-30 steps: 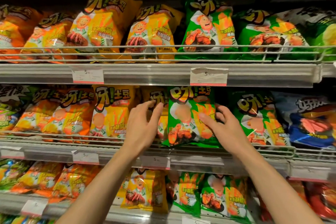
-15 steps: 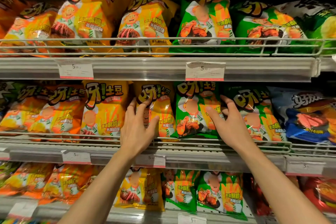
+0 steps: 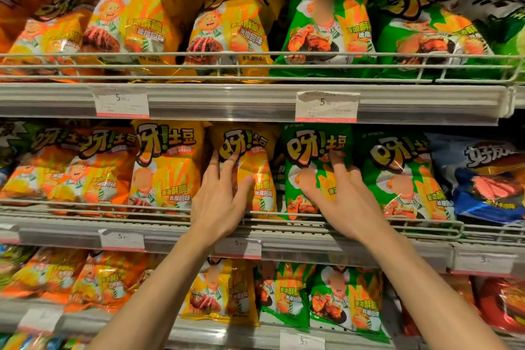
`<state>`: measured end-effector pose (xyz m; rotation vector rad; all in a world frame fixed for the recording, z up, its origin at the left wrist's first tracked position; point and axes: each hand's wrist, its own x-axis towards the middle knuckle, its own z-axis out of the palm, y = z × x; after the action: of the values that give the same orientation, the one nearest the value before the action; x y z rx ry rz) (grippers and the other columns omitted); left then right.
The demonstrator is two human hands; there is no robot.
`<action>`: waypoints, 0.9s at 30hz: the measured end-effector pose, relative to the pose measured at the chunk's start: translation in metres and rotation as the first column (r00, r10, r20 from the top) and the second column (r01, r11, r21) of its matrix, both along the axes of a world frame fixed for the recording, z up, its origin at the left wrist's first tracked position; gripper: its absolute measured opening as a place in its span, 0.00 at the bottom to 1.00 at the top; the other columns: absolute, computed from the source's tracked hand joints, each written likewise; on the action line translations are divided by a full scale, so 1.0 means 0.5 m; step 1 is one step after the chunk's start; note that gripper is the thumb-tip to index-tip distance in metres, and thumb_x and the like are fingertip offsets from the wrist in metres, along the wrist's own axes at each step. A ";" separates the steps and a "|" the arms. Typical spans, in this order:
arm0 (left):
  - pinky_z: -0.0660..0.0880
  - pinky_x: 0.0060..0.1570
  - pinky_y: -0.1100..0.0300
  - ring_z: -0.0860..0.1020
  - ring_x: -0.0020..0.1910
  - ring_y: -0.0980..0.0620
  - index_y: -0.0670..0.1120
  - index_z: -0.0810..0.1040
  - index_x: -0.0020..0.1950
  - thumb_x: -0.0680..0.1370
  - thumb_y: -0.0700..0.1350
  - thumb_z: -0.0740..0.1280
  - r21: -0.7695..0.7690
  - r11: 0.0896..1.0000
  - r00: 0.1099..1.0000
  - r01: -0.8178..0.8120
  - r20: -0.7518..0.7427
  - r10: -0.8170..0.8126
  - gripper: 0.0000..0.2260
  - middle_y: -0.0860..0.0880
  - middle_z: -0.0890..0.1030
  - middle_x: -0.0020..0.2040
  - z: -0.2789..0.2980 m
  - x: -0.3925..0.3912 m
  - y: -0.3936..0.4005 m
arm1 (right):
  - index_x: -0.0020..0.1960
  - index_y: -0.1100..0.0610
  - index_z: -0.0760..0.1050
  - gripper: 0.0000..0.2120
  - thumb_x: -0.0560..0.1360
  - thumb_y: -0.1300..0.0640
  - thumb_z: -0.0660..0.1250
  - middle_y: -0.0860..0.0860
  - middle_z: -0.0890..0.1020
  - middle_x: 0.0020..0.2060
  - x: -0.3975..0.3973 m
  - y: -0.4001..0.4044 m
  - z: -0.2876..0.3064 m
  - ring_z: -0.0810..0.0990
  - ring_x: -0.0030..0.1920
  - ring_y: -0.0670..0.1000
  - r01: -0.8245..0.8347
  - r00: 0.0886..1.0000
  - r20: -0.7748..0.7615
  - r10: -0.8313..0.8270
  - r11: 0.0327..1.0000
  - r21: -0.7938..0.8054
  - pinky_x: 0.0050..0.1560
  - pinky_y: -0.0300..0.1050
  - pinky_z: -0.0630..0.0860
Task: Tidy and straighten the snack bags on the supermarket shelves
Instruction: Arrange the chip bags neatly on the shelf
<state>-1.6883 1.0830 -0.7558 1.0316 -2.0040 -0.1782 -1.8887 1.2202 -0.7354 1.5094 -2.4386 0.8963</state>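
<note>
Pressing on the middle shelf (image 3: 284, 239): left hand (image 3: 218, 202), fingers spread, on yellow bag (image 3: 255, 179); right hand (image 3: 346, 202), fingers spread, on green bag (image 3: 312, 150) beside it.

Left hand (image 3: 220, 202): we reach up, forearm bare, fingers spread and nearly straight, palm facing away.
Right hand (image 3: 342, 196): our arm is extended likewise, fingers splayed and slightly bent.

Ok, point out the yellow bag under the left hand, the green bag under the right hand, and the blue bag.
yellow bag (image 3: 257, 176), head view, front panel.
green bag (image 3: 315, 150), head view, logo.
blue bag (image 3: 488, 187), head view, front middle.
</note>
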 end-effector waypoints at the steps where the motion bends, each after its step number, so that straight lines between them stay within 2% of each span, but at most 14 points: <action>1: 0.72 0.63 0.44 0.60 0.79 0.48 0.57 0.60 0.78 0.83 0.64 0.54 -0.001 1.000 1.000 0.000 0.004 0.000 0.25 0.48 0.55 0.83 0.000 0.001 -0.001 | 0.80 0.50 0.51 0.42 0.76 0.24 0.51 0.60 0.69 0.68 0.000 -0.001 0.000 0.75 0.64 0.62 0.004 1.000 0.003 -0.004 1.000 0.001 0.55 0.54 0.76; 5: 0.73 0.62 0.45 0.61 0.79 0.48 0.58 0.58 0.80 0.83 0.62 0.57 -0.018 1.000 1.000 0.015 -0.006 -0.015 0.26 0.49 0.56 0.83 -0.002 0.003 -0.005 | 0.81 0.51 0.52 0.43 0.76 0.26 0.56 0.59 0.73 0.68 -0.010 0.006 0.008 0.75 0.65 0.60 -0.015 0.998 0.055 0.015 1.000 -0.005 0.56 0.53 0.75; 8: 0.73 0.60 0.45 0.62 0.78 0.48 0.59 0.59 0.80 0.83 0.59 0.59 -0.031 0.999 0.999 0.029 -0.021 -0.030 0.25 0.50 0.56 0.82 -0.005 0.005 -0.008 | 0.81 0.50 0.55 0.39 0.79 0.34 0.62 0.56 0.72 0.73 -0.022 0.018 0.024 0.73 0.70 0.59 -0.052 0.985 0.159 0.062 0.997 -0.065 0.63 0.52 0.73; 11: 0.73 0.61 0.44 0.61 0.79 0.48 0.60 0.59 0.80 0.84 0.57 0.59 -0.044 0.998 0.999 0.035 -0.035 -0.036 0.24 0.50 0.56 0.82 -0.008 0.003 -0.010 | 0.82 0.50 0.54 0.35 0.81 0.37 0.61 0.57 0.71 0.74 -0.028 0.020 0.031 0.72 0.71 0.58 -0.090 0.979 0.180 0.093 0.996 -0.025 0.65 0.52 0.72; 13: 0.71 0.65 0.44 0.57 0.81 0.48 0.59 0.59 0.80 0.84 0.58 0.59 -0.088 0.996 0.999 0.035 -0.030 -0.038 0.25 0.48 0.55 0.83 -0.010 0.002 -0.009 | 0.81 0.51 0.55 0.34 0.82 0.36 0.57 0.58 0.72 0.71 -0.024 0.016 0.021 0.74 0.69 0.60 -0.093 0.987 0.133 0.085 0.994 0.052 0.62 0.52 0.73; 15: 0.66 0.71 0.46 0.53 0.82 0.48 0.58 0.58 0.81 0.84 0.60 0.58 -0.160 0.986 0.999 0.041 0.015 -0.039 0.26 0.47 0.55 0.83 -0.015 0.003 -0.010 | 0.81 0.49 0.55 0.33 0.81 0.33 0.52 0.60 0.69 0.72 -0.020 0.014 0.009 0.71 0.71 0.62 -0.055 0.997 0.063 0.048 0.993 0.101 0.65 0.56 0.74; 18: 0.61 0.77 0.45 0.54 0.82 0.46 0.56 0.57 0.82 0.84 0.65 0.53 -0.265 0.964 0.991 0.034 0.135 0.002 0.29 0.45 0.58 0.82 -0.026 0.003 -0.016 | 0.81 0.49 0.54 0.34 0.81 0.32 0.50 0.59 0.51 0.81 -0.011 0.019 0.001 0.54 0.80 0.61 0.023 0.994 -0.106 -0.023 1.000 -0.005 0.75 0.58 0.63; 19: 0.60 0.77 0.45 0.54 0.82 0.46 0.56 0.56 0.82 0.83 0.66 0.51 -0.267 0.963 0.987 0.025 0.158 0.018 0.29 0.45 0.58 0.82 -0.027 0.003 -0.017 | 0.81 0.50 0.54 0.34 0.82 0.33 0.50 0.58 0.50 0.82 -0.006 0.017 -0.001 0.52 0.81 0.59 0.005 0.986 -0.168 -0.014 0.999 -0.054 0.76 0.57 0.60; 20: 0.59 0.78 0.45 0.53 0.82 0.47 0.56 0.55 0.83 0.83 0.66 0.49 -0.256 0.967 0.985 0.018 0.172 0.027 0.30 0.46 0.58 0.82 -0.027 0.002 -0.017 | 0.81 0.51 0.55 0.33 0.82 0.34 0.49 0.57 0.52 0.82 0.000 0.015 -0.004 0.51 0.81 0.59 -0.025 0.975 -0.221 0.008 0.997 -0.077 0.77 0.56 0.59; 23: 0.54 0.79 0.47 0.50 0.83 0.48 0.55 0.52 0.83 0.83 0.66 0.46 -0.240 0.971 0.977 0.008 0.207 0.043 0.30 0.47 0.56 0.83 -0.026 0.000 -0.014 | 0.78 0.52 0.60 0.29 0.84 0.36 0.47 0.56 0.69 0.73 0.012 -0.002 -0.025 0.64 0.73 0.59 -0.056 0.940 -0.338 0.045 0.998 -0.024 0.74 0.55 0.61; 24: 0.53 0.79 0.47 0.50 0.83 0.48 0.55 0.52 0.83 0.83 0.66 0.45 -0.242 0.970 0.974 0.004 0.219 0.050 0.30 0.47 0.55 0.83 -0.026 0.000 -0.013 | 0.77 0.52 0.61 0.29 0.84 0.36 0.46 0.55 0.72 0.70 0.014 -0.007 -0.030 0.67 0.71 0.59 -0.037 0.934 -0.356 0.037 0.999 0.007 0.73 0.56 0.62; 27: 0.52 0.80 0.46 0.48 0.83 0.47 0.55 0.50 0.83 0.83 0.66 0.44 -0.241 0.971 0.965 -0.012 0.251 0.074 0.31 0.46 0.54 0.84 -0.025 -0.001 -0.015 | 0.78 0.51 0.59 0.30 0.83 0.35 0.44 0.53 0.71 0.71 0.015 -0.011 -0.027 0.66 0.72 0.58 -0.014 0.934 -0.354 0.039 0.997 0.072 0.77 0.60 0.56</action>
<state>-1.6887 1.0756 -0.7684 0.9824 -2.1696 0.2281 -1.8812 1.2147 -0.7490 1.5704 -2.2091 0.4921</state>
